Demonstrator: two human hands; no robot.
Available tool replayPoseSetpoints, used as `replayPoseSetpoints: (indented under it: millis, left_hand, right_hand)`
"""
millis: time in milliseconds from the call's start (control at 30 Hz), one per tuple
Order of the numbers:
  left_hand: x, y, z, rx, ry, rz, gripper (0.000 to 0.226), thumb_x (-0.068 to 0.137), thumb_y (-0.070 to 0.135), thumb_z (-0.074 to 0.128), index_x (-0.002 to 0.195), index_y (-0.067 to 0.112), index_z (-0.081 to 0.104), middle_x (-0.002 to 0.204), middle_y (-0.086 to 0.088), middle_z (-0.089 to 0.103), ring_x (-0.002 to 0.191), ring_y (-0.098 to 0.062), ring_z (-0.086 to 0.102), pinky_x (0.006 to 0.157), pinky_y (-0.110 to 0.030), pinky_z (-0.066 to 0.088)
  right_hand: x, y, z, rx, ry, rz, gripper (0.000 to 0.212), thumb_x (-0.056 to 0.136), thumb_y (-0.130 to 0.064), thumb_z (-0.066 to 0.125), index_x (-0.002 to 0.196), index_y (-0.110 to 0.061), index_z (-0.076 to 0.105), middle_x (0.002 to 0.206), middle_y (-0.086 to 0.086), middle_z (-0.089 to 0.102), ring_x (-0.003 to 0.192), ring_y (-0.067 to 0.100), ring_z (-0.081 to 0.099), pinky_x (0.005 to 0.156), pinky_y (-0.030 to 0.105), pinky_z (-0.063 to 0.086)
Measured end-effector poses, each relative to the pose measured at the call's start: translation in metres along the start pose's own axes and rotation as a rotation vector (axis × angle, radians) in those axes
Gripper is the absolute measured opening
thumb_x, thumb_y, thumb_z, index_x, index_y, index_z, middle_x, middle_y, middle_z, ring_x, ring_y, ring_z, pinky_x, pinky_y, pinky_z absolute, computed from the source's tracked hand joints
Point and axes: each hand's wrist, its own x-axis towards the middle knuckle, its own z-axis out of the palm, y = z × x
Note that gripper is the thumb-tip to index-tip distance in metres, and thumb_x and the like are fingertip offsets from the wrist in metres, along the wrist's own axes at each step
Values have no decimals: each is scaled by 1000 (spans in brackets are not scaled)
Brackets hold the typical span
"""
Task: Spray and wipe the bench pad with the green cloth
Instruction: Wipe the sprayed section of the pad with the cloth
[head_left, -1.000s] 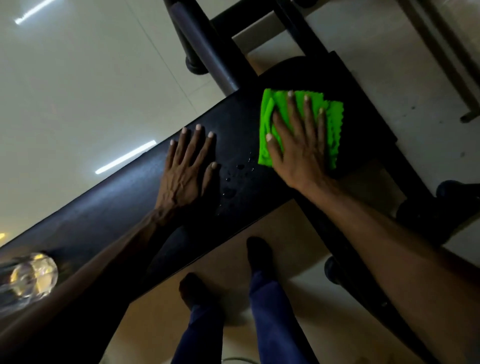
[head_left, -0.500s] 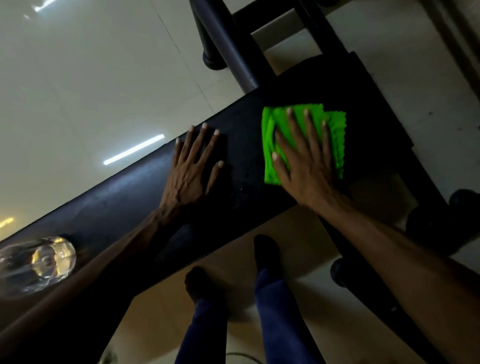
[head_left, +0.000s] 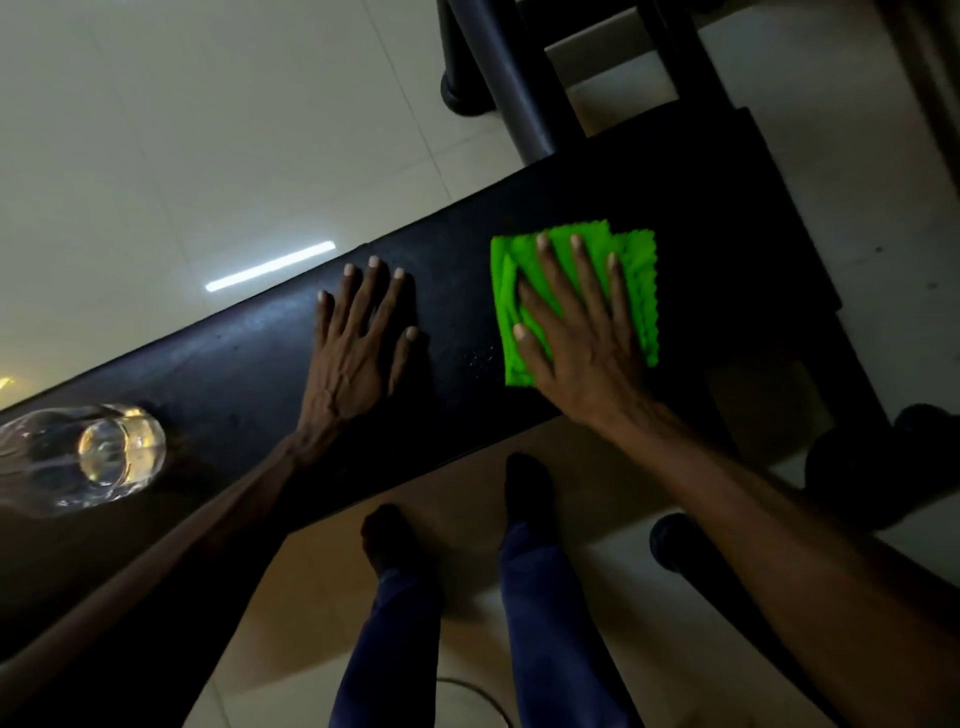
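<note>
A black bench pad (head_left: 234, 364) runs diagonally from lower left to upper right. On it lies a folded bright green cloth (head_left: 636, 280) with zigzag edges. My right hand (head_left: 576, 332) presses flat on the cloth with straight, spread fingers. My left hand (head_left: 358, 343) rests flat on the bare pad to the left of the cloth, fingers straight. A few small droplets (head_left: 480, 358) sit on the pad between the hands, close to the cloth's lower left edge.
A clear plastic bottle (head_left: 88, 454) lies on the pad at the far left. Black frame bars (head_left: 509, 73) rise behind the pad, with more dark frame parts (head_left: 857, 467) at the right. My legs in blue trousers (head_left: 545, 623) stand on the tiled floor below.
My right hand has slid the cloth down the pad towards me, over the droplets. The left hand has stayed flat in place. The view has shifted, bringing more of the bottle into sight.
</note>
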Motion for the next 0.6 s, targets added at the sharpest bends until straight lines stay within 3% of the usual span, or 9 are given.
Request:
replayPoseSetpoints:
  millis: [167,267,333,400,500,600]
  left_hand:
    - [-5,0,-8,-41,-27,13,64,106,44,32,163,18,19,172,-9,6,159,-29,-1,129,-54,5]
    - [-8,-6,-5,-7,-26,43,63,107,43,31,163,18,17,172,-9,5,159,-28,-2,130,-51,4]
    - [-10,-8,-3,-6,-14,47,61,109,42,33,163,19,16,172,-8,4,159,-28,-3,130,-51,3]
    - [-12,-7,-2,-13,-15,38,61,109,41,35,163,19,16,172,-8,4,159,-28,-3,130,-50,2]
    - [-19,-5,-8,-27,-28,18,60,108,40,36,162,17,21,171,-10,9,159,-31,1,129,-52,5]
    - [-32,-8,-15,-26,-50,-14,64,105,44,30,162,17,19,172,-9,7,159,-30,0,129,-53,5]
  right_hand:
    - [-38,40,-7,-31,-86,-230,52,108,-50,35,154,-29,49,176,-2,16,164,26,10,131,55,14]
    - [-10,51,-10,-33,-5,-56,57,107,-53,30,156,-27,46,176,-1,16,164,27,11,131,55,11]
    - [13,23,-6,-24,50,146,59,107,-54,30,157,-26,43,176,2,14,163,30,11,131,58,8]
    - [21,-8,1,6,69,215,59,107,-54,30,157,-26,43,176,5,15,163,34,10,131,59,6]
    - [-12,-28,9,12,30,-12,53,109,-50,35,155,-27,48,175,5,18,163,33,11,130,59,11]
    - [-46,-2,6,-9,-44,-234,51,109,-49,37,153,-28,50,175,1,17,164,28,10,130,57,14]
